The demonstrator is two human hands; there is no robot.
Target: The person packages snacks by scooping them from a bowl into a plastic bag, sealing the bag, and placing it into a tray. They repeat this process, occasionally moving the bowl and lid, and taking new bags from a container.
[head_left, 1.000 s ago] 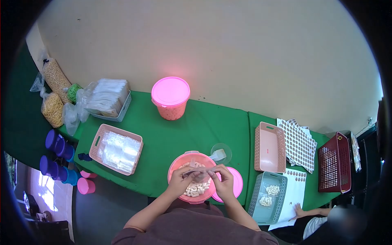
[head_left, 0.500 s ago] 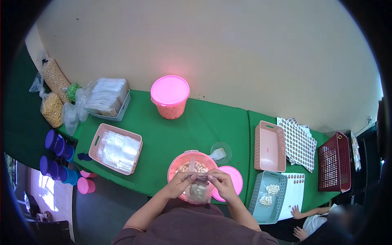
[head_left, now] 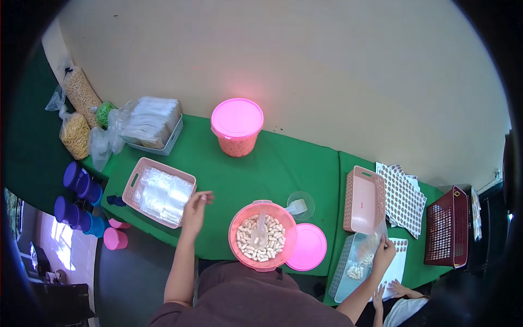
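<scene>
My left hand (head_left: 196, 210) is raised beside the right edge of the pink tray (head_left: 129, 197) of clear plastic bags (head_left: 163, 195). Its fingers are partly curled, and what they hold, if anything, cannot be made out. On the right, my right hand (head_left: 385, 253) grips the top of a clear filled bag (head_left: 369, 245) over the grey-blue basket (head_left: 344, 278), where another filled bag (head_left: 356, 272) lies. In front of my body stands the open pink tub (head_left: 235, 220) of white pieces (head_left: 261, 252), with a clear scoop (head_left: 260, 233) in it.
A pink lid (head_left: 306, 247) lies beside the tub, near a clear round dish (head_left: 308, 205). Behind stands a lidded pink bucket (head_left: 238, 128). An empty pink basket (head_left: 364, 201), sticker sheets (head_left: 403, 196) and a maroon basket (head_left: 447, 226) are right. A co-worker's hands (head_left: 395, 289) are at lower right.
My hands have parted from above the tub. The left moved to the bag tray; the right carried the filled bag to the grey-blue basket. The co-worker's hands have shifted, and the view has moved slightly.
</scene>
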